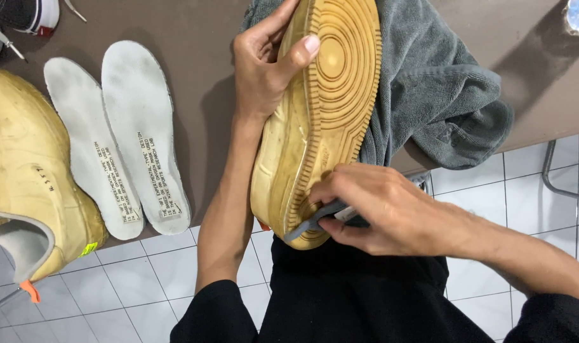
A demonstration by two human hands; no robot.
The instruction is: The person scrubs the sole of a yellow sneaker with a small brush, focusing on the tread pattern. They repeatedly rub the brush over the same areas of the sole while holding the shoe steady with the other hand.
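Observation:
My left hand (264, 63) grips a tan sneaker (315, 114) by its side, thumb on the ridged sole, which is turned up towards me. The shoe rests on a grey towel (429, 82) at the table's edge, its heel end over my lap. With my right hand (378, 209) I hold a small dark tool (312, 220) whose tip presses against the tread near the heel. What kind of tool it is stays partly hidden by my fingers.
A second tan sneaker (29, 171) lies at the left on the brown table (207, 38), beside two white insoles (121, 133). A dark shoe (23, 16) sits at the top left corner. White tiled floor (143, 286) shows below; a metal chair leg (556, 171) stands at right.

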